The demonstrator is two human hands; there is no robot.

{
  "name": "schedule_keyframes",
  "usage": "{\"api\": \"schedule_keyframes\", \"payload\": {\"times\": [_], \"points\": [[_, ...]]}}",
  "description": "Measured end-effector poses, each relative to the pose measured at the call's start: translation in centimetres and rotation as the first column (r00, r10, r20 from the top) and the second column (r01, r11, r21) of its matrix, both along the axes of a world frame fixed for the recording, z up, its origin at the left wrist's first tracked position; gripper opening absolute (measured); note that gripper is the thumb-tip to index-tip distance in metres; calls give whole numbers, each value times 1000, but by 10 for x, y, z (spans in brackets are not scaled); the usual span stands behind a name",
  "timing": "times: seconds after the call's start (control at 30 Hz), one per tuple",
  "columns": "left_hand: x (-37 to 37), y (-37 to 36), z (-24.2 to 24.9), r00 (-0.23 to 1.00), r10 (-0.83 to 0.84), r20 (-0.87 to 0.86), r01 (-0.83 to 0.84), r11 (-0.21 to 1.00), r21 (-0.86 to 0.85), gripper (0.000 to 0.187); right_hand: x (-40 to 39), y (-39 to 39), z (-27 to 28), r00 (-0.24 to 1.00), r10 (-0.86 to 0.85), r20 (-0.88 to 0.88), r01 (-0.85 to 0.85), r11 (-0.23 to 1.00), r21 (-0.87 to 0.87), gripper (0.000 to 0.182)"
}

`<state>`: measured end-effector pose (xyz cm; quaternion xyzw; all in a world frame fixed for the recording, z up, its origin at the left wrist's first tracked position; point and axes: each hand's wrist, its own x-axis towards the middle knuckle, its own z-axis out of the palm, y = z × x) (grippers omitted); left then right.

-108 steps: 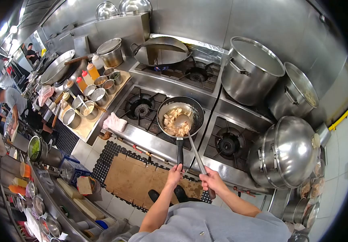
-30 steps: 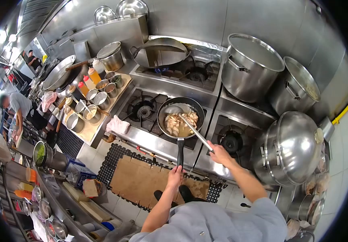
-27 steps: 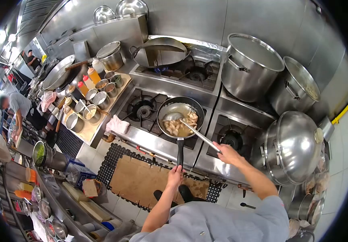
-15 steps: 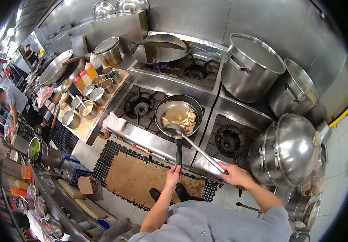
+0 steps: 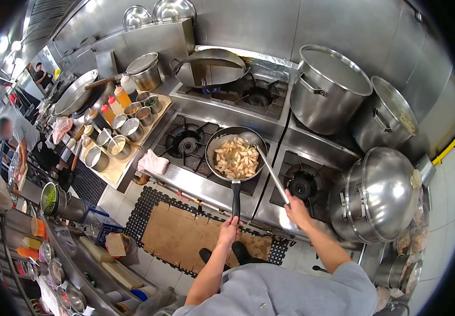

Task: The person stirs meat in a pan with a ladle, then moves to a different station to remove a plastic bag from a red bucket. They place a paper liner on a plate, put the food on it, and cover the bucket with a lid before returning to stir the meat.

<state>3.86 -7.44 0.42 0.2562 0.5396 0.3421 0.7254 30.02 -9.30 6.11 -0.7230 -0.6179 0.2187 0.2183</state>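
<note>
The frying pan [image 5: 236, 155] sits over the front middle burner of the stove [image 5: 196, 181], and everything else is easiest to place off that pan. It's full of pale chunks of food [image 5: 237, 157], spread pretty evenly across the bottom.

Left hand [image 5: 229, 230] is wrapped tight around the near end of the pan's long black handle [image 5: 235, 197], fingers fully closed on it. Right hand [image 5: 296, 209] is just right of the pan, closed around the shaft of a long metal ladle [image 5: 272, 174] that runs up to the pan's far right rim; I can't really make out the bowl end from here.

Handling-wise, I'd guess the pan is stiff and moderately heavy with that load, so the weight hangs well out from the grip. Holding at the handle's end gives reach from the heat, but closer in would give more control. The food looks soft and maybe slick, so it'd slide around if the pan tips. The ladle looks rigid and light, fine to hold far back.

Behind the pan is a big wok [image 5: 209, 66], right of it two large stockpots [image 5: 328, 89]. Left of it lies a cloth [image 5: 152, 161] and a surface [image 5: 112, 166] with seasoning tins [image 5: 131, 128].
</note>
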Motion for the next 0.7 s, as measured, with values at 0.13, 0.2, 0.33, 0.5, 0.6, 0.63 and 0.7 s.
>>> {"api": "schedule_keyframes", "payload": {"times": [0.13,0.2,0.33,0.5,0.6,0.63,0.7], "points": [[0,-1,-10,999,-39,-17,39,999,11,24,-40,-30,-19,910,-92,-404,80,996,-46,63],[-1,0,-12,999,-52,-4,52,999,7,22,-50,-36,17,616,-295,-731,102,949,-297,59],[0,-2,-7,1000,-19,7,19,1000,8,24,-25,-8,4,942,-5,-335,9,1000,10,60],[-6,-1,-4,1000,-26,16,26,1000,0,23,-2,55,-1,991,49,-128,-43,998,45,58],[-5,0,0,1000,-9,11,9,1000,-2,23,-1,64,18,988,102,-115,-116,986,-123,59],[-4,0,0,1000,7,19,-6,1000,-14,22,1,64,22,981,166,-104,-181,970,-163,60],[-4,1,1,1000,1,15,-1,1000,-21,22,13,58,40,971,220,-92,-236,945,-228,61]]}}
